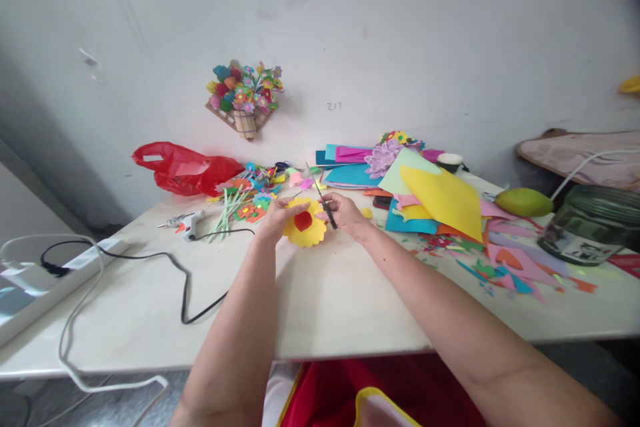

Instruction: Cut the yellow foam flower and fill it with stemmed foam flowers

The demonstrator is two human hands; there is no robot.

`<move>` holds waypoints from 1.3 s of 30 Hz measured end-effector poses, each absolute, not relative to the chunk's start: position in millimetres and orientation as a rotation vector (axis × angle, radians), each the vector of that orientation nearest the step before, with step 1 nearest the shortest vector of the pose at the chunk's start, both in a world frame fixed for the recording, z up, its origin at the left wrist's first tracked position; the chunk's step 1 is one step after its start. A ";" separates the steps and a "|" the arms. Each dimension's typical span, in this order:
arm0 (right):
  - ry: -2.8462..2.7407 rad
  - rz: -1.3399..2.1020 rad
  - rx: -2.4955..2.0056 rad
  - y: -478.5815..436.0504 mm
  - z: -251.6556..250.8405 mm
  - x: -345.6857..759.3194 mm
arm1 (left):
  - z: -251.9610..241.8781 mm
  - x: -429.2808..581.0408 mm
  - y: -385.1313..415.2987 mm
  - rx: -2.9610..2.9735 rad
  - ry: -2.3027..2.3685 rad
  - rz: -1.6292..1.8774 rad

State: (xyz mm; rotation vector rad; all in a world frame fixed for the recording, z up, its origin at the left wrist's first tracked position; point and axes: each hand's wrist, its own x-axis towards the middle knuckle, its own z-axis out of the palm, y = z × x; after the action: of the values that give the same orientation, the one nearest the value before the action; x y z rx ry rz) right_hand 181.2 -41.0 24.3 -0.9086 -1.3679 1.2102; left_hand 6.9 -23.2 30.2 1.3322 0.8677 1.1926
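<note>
My left hand (277,217) grips a yellow foam flower (309,236) by its left side, thumb across its face. The flower has a scalloped edge and a red round centre (303,220). In my right hand (345,211), close beside the flower's right edge, is a slim pointed tool (329,212) with a thin metal shaft and a black handle. Its shaft points up and away to the left; its exact kind is unclear. Both hands are just above the white table (325,300).
A glue gun (190,225) with a black cord lies left, near a power strip (70,277). Behind are a red plastic bag (185,170), foam flowers and pale green sticks (227,210). Coloured foam sheets (445,197), scraps, a green mango (523,201) and a glass jar (590,227) occupy the right.
</note>
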 end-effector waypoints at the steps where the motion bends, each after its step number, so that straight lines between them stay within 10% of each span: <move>1: -1.373 1.226 -0.917 -41.5 24.8 182.6 | 30.8 6.3 -23.3 1.327 0.867 1.186; 39: -1.722 1.274 -0.879 -45.0 28.6 198.4 | 27.4 2.5 -15.9 1.187 0.796 1.331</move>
State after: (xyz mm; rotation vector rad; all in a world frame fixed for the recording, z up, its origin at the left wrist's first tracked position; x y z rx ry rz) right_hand 198.4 -45.0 28.6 -0.8794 -1.7224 1.2744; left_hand 2.5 -15.9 27.4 1.1870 0.7959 1.3314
